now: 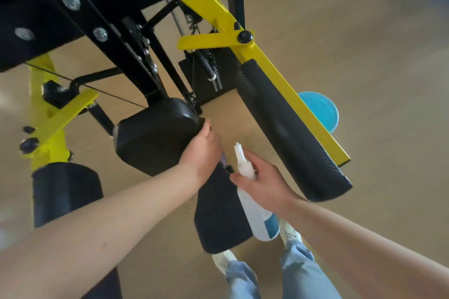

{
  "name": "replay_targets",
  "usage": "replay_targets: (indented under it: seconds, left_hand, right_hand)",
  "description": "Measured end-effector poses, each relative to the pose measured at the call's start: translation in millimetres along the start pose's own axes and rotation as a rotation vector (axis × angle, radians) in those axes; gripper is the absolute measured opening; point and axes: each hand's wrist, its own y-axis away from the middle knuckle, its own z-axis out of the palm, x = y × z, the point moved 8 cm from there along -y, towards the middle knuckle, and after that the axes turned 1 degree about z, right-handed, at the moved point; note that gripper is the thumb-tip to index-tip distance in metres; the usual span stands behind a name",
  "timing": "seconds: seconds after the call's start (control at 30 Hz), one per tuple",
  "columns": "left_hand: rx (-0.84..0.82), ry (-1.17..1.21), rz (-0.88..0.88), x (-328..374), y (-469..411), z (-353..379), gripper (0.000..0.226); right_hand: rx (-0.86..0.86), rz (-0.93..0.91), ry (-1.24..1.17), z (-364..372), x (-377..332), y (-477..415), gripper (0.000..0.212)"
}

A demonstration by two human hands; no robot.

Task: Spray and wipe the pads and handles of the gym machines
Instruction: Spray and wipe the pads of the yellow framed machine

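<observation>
Nearest, just below the seat pad (155, 138), a lower pad (218, 216) is seen, its long axis running toward the viewer. Over that pad's right edge the bottle (255, 211) is gripped round the neck by the right hand (266, 185), fingers curled, with the nozzle aimed up and away past the seat pad's right corner. The left hand (202, 149) is laid on the seat pad's right edge. A bluish scrap, probably a cloth (222, 159), shows under the palm, but the fingers are hidden and the hold cannot be told. The left hand being the nearer, a wipe of the seat pad is judged likely. That pad is black, glossy and blocky. Right of it a long pad (289, 128) slants away, and beyond that a blue bucket (323, 109) is seen.
</observation>
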Motion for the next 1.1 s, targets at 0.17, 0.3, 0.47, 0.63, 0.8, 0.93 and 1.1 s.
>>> replay_targets:
  seconds: [0.17, 0.3, 0.47, 0.63, 0.8, 0.93, 1.1]
  left_hand:
    - [-0.029, 0.107, -0.284, -61, 43, 4, 0.073]
    - [0.010, 0.071, -0.220, -32, 5, 11, 0.044]
    - [0.011, -0.005, 0.073, 47, -43, 15, 0.033]
    - [0.129, 0.169, 0.183, 61, -34, 10, 0.022]
    - [0.318, 0.214, -0.086, 31, 25, 25, 0.051]
    - [0.615, 0.377, -0.406, -28, 92, 30, 0.049]
    - [0.688, 0.529, -0.835, -76, 149, 44, 0.062]
  right_hand:
    - [0.037, -0.004, 0.033, -1, -4, -11, 0.054]
    - [0.023, -0.005, 0.014, 2, -1, -17, 0.057]
    - [0.088, -0.010, 0.006, -9, 14, -16, 0.052]
    - [0.115, 0.016, 0.046, -19, 30, -13, 0.055]
    - [0.062, -0.018, 0.058, -6, 20, -9, 0.055]
    - [0.003, -0.004, 0.079, 11, -4, -9, 0.042]
    - [-0.026, -0.073, 0.083, 32, -42, -11, 0.055]
